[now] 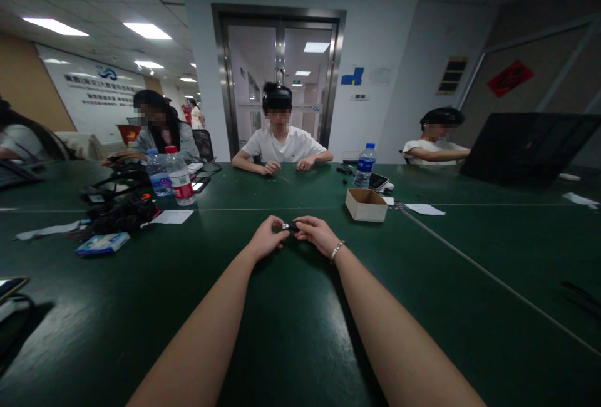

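A small black stick with a shiny silver end (292,226), much like a USB flash drive, is held between my two hands just above the green table (291,307). My left hand (267,239) pinches its silver end between thumb and fingers. On the black end, my right hand (318,235) has its thumb and fingertips closed, and they hide part of the body. A silver bracelet (337,252) circles my right wrist. To the right of my hands stands an open cardboard box (367,213); its inside bottom is hidden from this angle.
Beyond the box are a blue-capped water bottle (365,166) and a phone (378,181). Two bottles, black cables (124,213) and a blue-white packet (102,243) lie left. A person (280,138) sits opposite; a large black monitor or laptop (526,147) stands right.
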`<state>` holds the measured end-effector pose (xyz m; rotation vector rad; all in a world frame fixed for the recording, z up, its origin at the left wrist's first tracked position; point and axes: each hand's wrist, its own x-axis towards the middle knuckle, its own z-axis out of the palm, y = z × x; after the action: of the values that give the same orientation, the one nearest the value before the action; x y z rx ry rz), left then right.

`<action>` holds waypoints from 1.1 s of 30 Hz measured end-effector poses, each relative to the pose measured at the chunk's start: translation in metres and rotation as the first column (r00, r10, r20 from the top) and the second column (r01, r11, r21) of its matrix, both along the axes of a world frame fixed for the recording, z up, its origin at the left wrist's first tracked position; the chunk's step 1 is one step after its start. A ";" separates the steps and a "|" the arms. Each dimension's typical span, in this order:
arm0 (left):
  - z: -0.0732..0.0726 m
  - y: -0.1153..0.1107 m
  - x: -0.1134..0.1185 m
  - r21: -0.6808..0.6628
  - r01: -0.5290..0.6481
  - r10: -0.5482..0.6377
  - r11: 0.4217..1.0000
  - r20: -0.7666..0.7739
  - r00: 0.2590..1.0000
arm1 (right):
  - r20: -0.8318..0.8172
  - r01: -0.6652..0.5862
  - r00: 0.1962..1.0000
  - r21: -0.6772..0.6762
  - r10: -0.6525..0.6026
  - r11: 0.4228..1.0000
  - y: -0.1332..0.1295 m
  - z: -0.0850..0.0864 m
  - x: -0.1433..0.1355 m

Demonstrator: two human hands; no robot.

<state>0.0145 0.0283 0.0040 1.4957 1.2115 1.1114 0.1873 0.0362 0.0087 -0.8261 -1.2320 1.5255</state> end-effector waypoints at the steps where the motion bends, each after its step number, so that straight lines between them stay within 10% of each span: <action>1: 0.000 0.000 0.000 -0.010 -0.003 0.004 1.000 0.021 1.000 | 0.001 0.000 1.000 -0.001 0.000 1.000 0.000 0.000 0.000; 14: 0.001 0.003 -0.002 -0.164 0.057 -0.041 0.985 0.103 0.994 | 0.004 -0.010 1.000 -0.005 0.010 1.000 0.000 0.000 0.000; 33: -0.002 0.000 0.000 -0.022 0.028 -0.028 0.999 0.014 1.000 | 0.020 -0.015 1.000 -0.001 0.015 1.000 0.003 -0.003 0.000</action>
<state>0.0145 0.0284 0.0015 1.4821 1.1867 1.0845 0.1870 0.0396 0.0062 -0.8358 -1.2548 1.5335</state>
